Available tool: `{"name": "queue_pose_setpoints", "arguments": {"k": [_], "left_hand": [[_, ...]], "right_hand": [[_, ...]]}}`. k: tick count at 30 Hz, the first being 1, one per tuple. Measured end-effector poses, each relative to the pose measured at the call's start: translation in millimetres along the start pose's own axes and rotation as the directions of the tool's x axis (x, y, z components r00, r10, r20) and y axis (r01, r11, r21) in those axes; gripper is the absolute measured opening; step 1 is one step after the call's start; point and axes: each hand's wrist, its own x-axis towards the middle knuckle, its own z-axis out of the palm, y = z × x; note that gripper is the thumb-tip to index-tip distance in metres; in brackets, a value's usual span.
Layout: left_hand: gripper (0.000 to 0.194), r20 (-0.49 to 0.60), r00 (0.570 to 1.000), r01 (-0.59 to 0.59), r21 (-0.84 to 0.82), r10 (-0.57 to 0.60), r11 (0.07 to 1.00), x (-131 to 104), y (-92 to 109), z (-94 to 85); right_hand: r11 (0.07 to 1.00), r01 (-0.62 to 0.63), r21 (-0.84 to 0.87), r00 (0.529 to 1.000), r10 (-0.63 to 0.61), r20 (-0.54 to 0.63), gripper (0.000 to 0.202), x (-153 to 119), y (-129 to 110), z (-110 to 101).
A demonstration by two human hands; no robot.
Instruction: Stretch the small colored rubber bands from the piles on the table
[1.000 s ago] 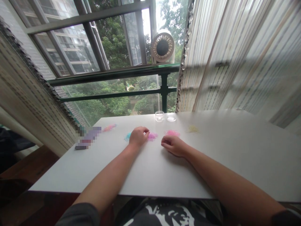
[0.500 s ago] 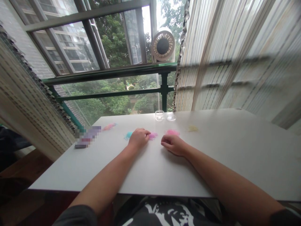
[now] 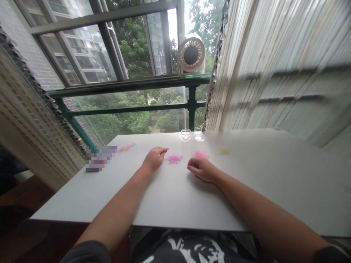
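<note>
My left hand hovers over or rests on the white table, left of a purple pile of thin, small pieces. Its forefinger points to the right, and nothing shows in the fingers. The turquoise pile is hidden behind this hand. My right hand lies on its side, loosely curled, with nothing visible in it. Just beyond it is a pink pile, partly covered by the hand. A yellowish pile lies farther right. The pieces are too small to name.
At the table's far edge stand a clear round jar and a clear shallow lid or dish. A multicoloured pile lies at the left, beside a blurred-out purple object. A white fan stands by the window railing.
My left hand has moved left, off the purple pile, which shows whole now, and covers the turquoise pile. Its forefinger is straighter. My right hand has stayed in place.
</note>
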Motion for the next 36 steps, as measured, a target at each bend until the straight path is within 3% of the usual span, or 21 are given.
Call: {"name": "queue_pose_setpoints", "arguments": {"k": [2, 4, 6, 7, 10, 12, 14, 20, 25, 29, 36], "left_hand": [[0.032, -0.054, 0.995, 0.087, -0.034, -0.089, 0.996, 0, -18, -11.4], [0.033, -0.154, 0.958, 0.237, -0.064, -0.244, 0.970, -4, -43, -28.6], [0.035, -0.268, 0.868, 0.414, -0.076, -0.419, 0.907, -14, -73, -49.3], [0.036, -0.328, 0.792, 0.523, -0.070, -0.514, 0.850, -20, -88, -59.6], [0.038, -0.390, 0.662, 0.679, -0.050, -0.640, 0.733, -43, -122, -81.8], [0.039, -0.379, 0.610, 0.742, -0.034, -0.696, 0.669, -53, -136, -85.8], [0.040, -0.353, 0.590, 0.771, -0.018, -0.726, 0.636, -56, -144, -82.2], [0.042, -0.299, 0.613, 0.775, 0.052, -0.731, 0.629, -52, -144, -63.7], [0.044, -0.259, 0.711, 0.697, 0.133, -0.654, 0.705, -46, -123, -50.1], [0.045, -0.161, 0.788, 0.613, 0.287, -0.594, 0.736, -36, -110, -40.7], [0.058, -0.077, 0.778, 0.599, 0.390, -0.623, 0.700, -30, -106, -41.1]], "right_hand": [[1.000, 0.001, -0.011, 1.000, -0.001, -0.002, 0.010, 0, 0, 0], [1.000, 0.000, -0.016, 1.000, 0.000, -0.002, 0.010, -1, -1, -1], [1.000, -0.005, -0.014, 1.000, 0.005, -0.003, 0.010, -2, -3, -1], [1.000, -0.009, -0.011, 1.000, 0.009, -0.002, 0.011, -2, -4, -1], [1.000, -0.026, -0.010, 1.000, 0.026, 0.008, 0.012, -3, -4, 0], [0.999, -0.029, -0.019, 0.999, 0.029, 0.015, 0.013, -4, -2, 1], [0.999, -0.027, -0.029, 0.999, 0.027, 0.028, 0.014, -4, 0, 1], [0.995, -0.035, -0.088, 0.998, 0.040, 0.051, 0.017, -4, 0, 0], [0.992, -0.037, -0.119, 0.997, 0.045, 0.069, 0.019, -4, 3, 0], [0.992, -0.046, -0.118, 0.996, 0.054, 0.065, 0.021, -3, 2, 1], [0.994, -0.034, -0.109, 0.996, 0.043, 0.076, 0.021, -3, -1, 0]]}}
